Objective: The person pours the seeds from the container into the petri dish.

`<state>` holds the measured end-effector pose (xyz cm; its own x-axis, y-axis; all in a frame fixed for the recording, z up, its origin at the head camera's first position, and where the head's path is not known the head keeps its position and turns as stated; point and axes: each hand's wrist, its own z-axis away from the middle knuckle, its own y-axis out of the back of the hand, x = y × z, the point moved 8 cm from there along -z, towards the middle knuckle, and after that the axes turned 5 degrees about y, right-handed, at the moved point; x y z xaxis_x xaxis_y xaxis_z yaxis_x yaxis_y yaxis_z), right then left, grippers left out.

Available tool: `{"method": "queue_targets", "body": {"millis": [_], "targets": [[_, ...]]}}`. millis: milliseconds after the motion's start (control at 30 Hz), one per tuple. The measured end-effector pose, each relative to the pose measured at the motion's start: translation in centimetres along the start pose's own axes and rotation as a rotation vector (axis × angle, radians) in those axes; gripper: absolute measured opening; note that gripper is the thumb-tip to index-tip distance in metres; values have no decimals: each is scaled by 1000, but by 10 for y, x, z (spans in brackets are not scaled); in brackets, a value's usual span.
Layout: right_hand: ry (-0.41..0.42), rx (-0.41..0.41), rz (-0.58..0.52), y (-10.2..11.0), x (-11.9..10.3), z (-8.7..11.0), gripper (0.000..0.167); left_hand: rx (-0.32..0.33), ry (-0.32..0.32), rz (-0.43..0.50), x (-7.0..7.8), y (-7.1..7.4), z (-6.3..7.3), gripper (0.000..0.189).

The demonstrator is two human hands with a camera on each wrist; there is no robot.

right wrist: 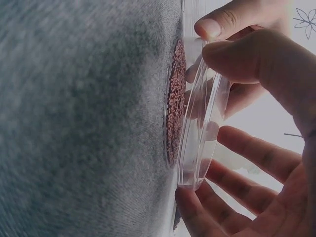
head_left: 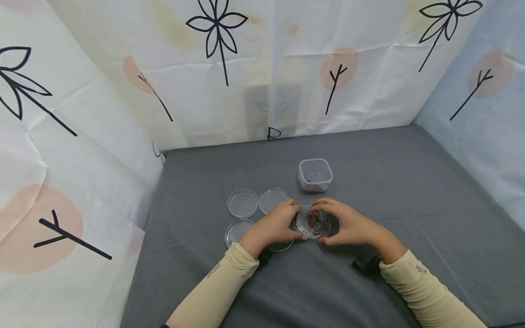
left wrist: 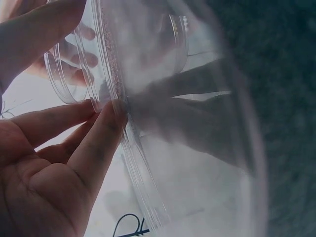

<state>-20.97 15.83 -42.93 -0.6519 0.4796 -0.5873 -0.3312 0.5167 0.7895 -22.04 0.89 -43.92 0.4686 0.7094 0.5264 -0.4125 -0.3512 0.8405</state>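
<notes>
Both hands meet at a clear petri dish holding reddish-brown granules. My left hand grips its left edge between thumb and fingers. From the right side my right hand holds a clear round lid by its rim, thumb on one edge and fingertips on the opposite one. That lid leans at a slight angle over the granules in the right wrist view. Pinkish grains show through the dish wall beside the left fingers in the left wrist view.
Left of the hands lie clear round dishes: one at back left, one beside it, one at front left, and another partly under the left hand. A square plastic tub with reddish contents stands behind on the grey cloth.
</notes>
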Motion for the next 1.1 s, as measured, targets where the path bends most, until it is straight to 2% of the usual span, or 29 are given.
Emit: {"method": "queue_targets", "body": {"millis": [333,667,900,1100], "targets": [[-19,-3,-1,1,-2,-2,71,18,5,2,1,3,2,79],[-13,-4,0,0,-2,-3,70,9,-2,18,0,2,2,78],[4,-3,4,-2,-2,-4,70,-20,11,2,-3,1,3,88],[13,8,19,-2,-2,-4,69,-21,10,3,-3,1,3,90]]}}
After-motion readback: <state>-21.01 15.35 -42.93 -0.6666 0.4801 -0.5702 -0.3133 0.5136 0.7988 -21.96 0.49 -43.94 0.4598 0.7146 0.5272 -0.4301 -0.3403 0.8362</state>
